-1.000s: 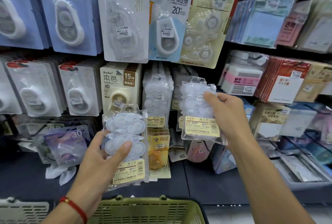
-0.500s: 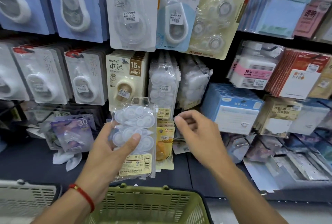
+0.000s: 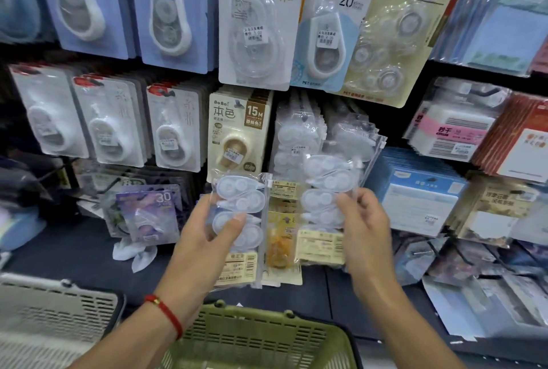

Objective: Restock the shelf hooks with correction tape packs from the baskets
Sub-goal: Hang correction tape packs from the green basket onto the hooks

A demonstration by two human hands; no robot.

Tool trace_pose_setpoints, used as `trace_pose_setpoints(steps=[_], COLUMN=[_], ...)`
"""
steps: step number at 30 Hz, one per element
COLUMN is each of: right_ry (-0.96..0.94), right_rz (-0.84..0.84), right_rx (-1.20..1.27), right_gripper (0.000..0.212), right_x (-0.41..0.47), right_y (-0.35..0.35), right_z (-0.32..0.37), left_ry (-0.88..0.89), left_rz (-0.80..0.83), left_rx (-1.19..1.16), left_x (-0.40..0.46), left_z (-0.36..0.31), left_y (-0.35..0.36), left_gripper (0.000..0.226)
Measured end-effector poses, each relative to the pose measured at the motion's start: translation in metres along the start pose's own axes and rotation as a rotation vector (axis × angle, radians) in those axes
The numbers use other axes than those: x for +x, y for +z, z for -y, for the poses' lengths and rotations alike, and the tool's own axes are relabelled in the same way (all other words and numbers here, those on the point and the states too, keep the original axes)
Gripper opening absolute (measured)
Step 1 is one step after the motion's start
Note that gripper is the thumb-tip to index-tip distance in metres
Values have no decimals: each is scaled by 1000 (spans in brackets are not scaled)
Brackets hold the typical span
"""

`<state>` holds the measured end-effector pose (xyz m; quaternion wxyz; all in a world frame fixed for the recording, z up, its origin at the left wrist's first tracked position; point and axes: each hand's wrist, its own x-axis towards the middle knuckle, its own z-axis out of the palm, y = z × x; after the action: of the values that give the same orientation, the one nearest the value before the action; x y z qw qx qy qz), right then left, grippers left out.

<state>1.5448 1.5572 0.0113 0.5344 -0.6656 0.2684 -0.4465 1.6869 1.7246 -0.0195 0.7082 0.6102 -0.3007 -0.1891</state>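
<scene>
My left hand (image 3: 201, 247) grips a clear pack of white correction tapes (image 3: 240, 191) upright, thumb across its front, in front of the shelf's lower row. Just to its right, my right hand (image 3: 367, 229) pinches a second identical pack (image 3: 324, 174) by its right edge. The two packs are a little apart. Above them, packs of the same kind (image 3: 296, 137) hang on hooks, with another bunch of these hanging packs (image 3: 353, 134) beside them. A green basket (image 3: 261, 336) sits below my hands; what it holds is hidden from view.
A grey-white basket (image 3: 44, 306) stands at the lower left. Carded correction tapes (image 3: 240, 131) fill the hooks to the left and above. Sticky-note and paper packs (image 3: 424, 191) crowd the right side. A dark shelf ledge (image 3: 74, 250) runs below the hooks.
My right hand left a pack hanging on the hook, came back empty toward my left hand, and now holds a second pack beside the one in my left hand.
</scene>
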Motion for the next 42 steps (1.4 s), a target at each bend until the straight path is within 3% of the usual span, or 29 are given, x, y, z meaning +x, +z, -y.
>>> trace_pose_setpoints(steps=[3,5,14,18,23,27,29,31,32,34,36,39,42], right_ry=[-16,-33,-35,-21,6,27,-80,-235,-252,-100,108,111,53], right_rz=[-125,-168,-143,-123,-116,-149,-260,-299,-230,62,311,349,310], right_rx=[38,48,45,67,88,-165,-437,-540,-498,-307,-116,62,128], right_gripper=[35,27,19,24,45,32,29,28,23,20,43,45,28], right_x=[11,16,31,35,37,38,33,24,20,10,-1,-10,-10], right_y=[-14,-24,-40,-41,-42,-46,-44,-37,-32,-17,-2,12,12], right_z=[7,9,5,6,11,9,8,8,7,8,7,6,6], left_ry=[26,47,56,55,46,47,52,59,62,70,80,82,90], left_rz=[31,51,40,18,5,20,55,112,146,215,289,354,348], left_rx=[-15,-7,-2,-6,4,16,27,47,52,54,63,77,76], left_x=[-1,-3,-5,-5,-5,-6,-7,-8,-9,-10,-13,-15,-16], left_z=[-1,-3,-3,-3,-3,-2,-4,-4,-5,-5,-4,-2,1], left_y=[0,2,4,4,5,5,5,5,5,7,9,10,9], left_gripper=[27,29,29,32,31,29,29,28,29,32,34,36,38])
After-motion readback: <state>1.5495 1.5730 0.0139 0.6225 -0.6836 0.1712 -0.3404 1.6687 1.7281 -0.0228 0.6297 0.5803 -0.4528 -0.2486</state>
